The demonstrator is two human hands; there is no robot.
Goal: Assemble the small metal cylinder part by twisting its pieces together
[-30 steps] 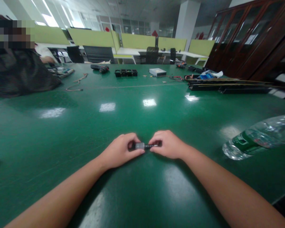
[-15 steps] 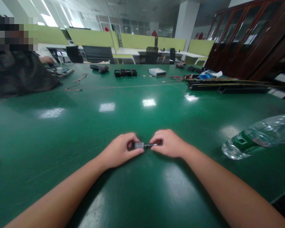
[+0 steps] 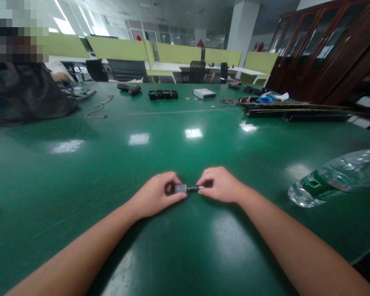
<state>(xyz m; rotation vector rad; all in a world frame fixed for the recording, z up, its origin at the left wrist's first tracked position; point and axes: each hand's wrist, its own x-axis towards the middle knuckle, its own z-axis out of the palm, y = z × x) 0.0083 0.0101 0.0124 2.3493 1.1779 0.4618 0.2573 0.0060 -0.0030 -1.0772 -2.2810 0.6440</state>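
Observation:
Over the green table, my left hand (image 3: pixel 158 193) pinches a short grey cylinder (image 3: pixel 181 188) between thumb and fingers. From the cylinder's right end runs a thin dark metal shaft (image 3: pixel 192 189), lying about level. My right hand (image 3: pixel 219 185) grips the far end of that shaft with its fingertips, which hide the tip. Both hands are closed, with a small gap between them where part of the shaft shows. The exact kind of this small tool-like piece is too small to make out.
A clear plastic bottle (image 3: pixel 327 181) lies at the right. Black fan-like blocks (image 3: pixel 163 95), a white box (image 3: pixel 204 94), a cord (image 3: pixel 98 109) and long black rails (image 3: pixel 299 111) lie at the table's (image 3: pixel 160 139) far side. Another person (image 3: pixel 24 92) is at the left.
My right hand has slid slightly to the right along the shaft, so a little more of it shows. My left hand stays put with the cylinder.

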